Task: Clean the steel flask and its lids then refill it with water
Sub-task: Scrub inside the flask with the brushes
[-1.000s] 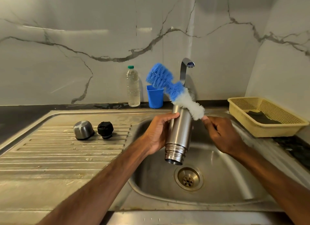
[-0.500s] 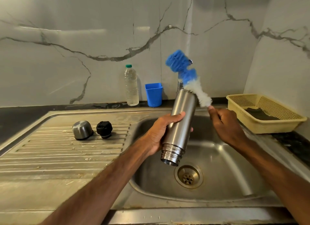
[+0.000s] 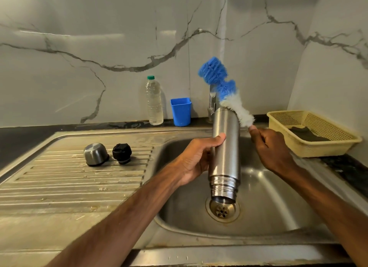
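— The fingers?
— The left hand (image 3: 196, 159) has its fingers (image 3: 218, 139) clamped round the steel flask (image 3: 226, 147), held mouth-down over the sink (image 3: 278, 207). The right hand (image 3: 272, 147) pinches the brush (image 3: 225, 87) handle.
— The lids?
— The steel cap (image 3: 95, 154) and black lid (image 3: 121, 153) sit just beside each other on the drainboard (image 3: 69, 183).

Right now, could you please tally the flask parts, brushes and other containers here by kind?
Flask bodies: 1, the flask
Lids: 2, the steel lid and black lid
Brushes: 1, the brush
Other containers: 3, the bottle, blue cup and basket
Total: 7
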Tool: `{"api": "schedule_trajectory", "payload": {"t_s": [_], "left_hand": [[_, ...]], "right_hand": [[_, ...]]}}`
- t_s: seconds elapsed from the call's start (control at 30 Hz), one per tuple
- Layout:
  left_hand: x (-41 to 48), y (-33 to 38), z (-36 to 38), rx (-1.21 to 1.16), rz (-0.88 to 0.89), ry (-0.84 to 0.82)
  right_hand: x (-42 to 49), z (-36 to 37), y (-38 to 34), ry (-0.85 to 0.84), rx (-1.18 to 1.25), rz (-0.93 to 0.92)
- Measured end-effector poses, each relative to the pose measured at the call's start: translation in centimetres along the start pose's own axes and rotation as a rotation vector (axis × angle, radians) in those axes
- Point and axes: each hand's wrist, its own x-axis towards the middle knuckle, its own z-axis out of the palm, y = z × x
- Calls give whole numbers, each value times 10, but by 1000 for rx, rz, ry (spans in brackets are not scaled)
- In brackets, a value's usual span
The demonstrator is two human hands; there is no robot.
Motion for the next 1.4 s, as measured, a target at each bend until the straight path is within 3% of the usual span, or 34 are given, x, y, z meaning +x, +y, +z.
{"api": "schedule_trajectory", "payload": {"t_s": [0.27, 0.6, 0.83, 1.03, 1.23, 1.4], "left_hand": [[-1, 15, -29, -181, 101, 127], [-6, 30, -38, -276, 166, 160], [-1, 25, -58, -394, 276, 175], [-3, 33, -53, -400, 221, 256], [-1, 22, -59, -467, 209, 289], [-1, 31, -59, -442, 219, 294]], "right_hand": [[-19, 6, -28, -201, 90, -126], [-30, 21, -37, -262, 413, 24], [-35, 24, -49, -336, 308, -197], [-27, 22, -30, -279, 292, -65], [-35, 30, -49, -340, 247, -285], [-25, 30, -28, -227, 266, -74]]}}
